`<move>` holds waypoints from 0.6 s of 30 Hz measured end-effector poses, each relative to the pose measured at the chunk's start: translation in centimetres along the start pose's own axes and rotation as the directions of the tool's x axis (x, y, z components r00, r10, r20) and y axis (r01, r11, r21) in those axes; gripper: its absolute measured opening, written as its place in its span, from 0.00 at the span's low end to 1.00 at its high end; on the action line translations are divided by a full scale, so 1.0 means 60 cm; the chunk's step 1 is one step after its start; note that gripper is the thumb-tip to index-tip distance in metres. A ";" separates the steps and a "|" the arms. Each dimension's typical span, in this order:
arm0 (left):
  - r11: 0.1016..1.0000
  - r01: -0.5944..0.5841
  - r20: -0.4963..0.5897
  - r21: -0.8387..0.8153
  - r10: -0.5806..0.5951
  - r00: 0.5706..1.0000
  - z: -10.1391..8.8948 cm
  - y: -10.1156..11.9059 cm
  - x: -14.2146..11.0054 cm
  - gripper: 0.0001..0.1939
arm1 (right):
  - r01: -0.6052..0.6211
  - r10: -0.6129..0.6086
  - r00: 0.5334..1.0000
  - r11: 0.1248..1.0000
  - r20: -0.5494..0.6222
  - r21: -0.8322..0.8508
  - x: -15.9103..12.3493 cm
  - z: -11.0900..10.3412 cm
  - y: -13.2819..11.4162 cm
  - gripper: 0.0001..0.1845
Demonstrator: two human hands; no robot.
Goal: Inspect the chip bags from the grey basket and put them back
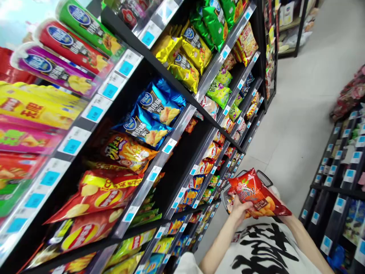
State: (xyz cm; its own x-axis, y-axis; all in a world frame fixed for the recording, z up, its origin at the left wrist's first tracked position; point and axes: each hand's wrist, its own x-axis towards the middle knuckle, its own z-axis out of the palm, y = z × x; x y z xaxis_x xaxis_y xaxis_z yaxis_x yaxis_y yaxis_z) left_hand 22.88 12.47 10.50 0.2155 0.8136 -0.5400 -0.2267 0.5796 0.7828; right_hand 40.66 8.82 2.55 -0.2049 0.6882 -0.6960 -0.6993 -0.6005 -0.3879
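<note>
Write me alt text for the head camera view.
A person's left hand holds a red snack bag in a shop aisle; their right forearm ends behind the bag. Shelves of colourful packets and canisters fill the picture's left.

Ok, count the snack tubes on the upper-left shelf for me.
3, side by side in the picture's upper left: a green tube highest, a red tube in the middle, a purple tube lowest. More may be hidden behind.

Right hand (286, 218) mostly hidden behind red bag (256, 196); yellow packets (31, 106) blurred, cut off.
</note>
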 end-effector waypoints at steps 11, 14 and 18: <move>0.935 -0.353 -0.519 -0.035 0.285 0.806 -0.211 0.243 0.075 0.34 | -0.126 0.063 0.988 0.853 -0.139 -0.507 0.087 0.006 -0.041 0.30; 0.899 -0.414 -0.551 0.143 0.420 0.721 -0.273 0.348 0.134 0.31 | -0.117 0.046 0.988 0.847 -0.148 -0.519 0.085 0.010 -0.041 0.28; 0.864 -0.463 -0.589 0.199 0.483 0.648 -0.319 0.463 0.227 0.27 | -0.152 0.039 0.972 0.859 -0.232 -0.490 0.074 0.017 -0.029 0.24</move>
State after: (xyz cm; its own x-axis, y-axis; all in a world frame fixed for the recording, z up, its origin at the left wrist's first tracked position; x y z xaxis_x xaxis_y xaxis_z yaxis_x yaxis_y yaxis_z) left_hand 1.34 40.52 18.97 -0.5291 0.8344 -0.1544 -0.1067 0.1151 0.9876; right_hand 40.26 13.35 0.74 -0.0679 0.5507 -0.8319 -0.2341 -0.8193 -0.5233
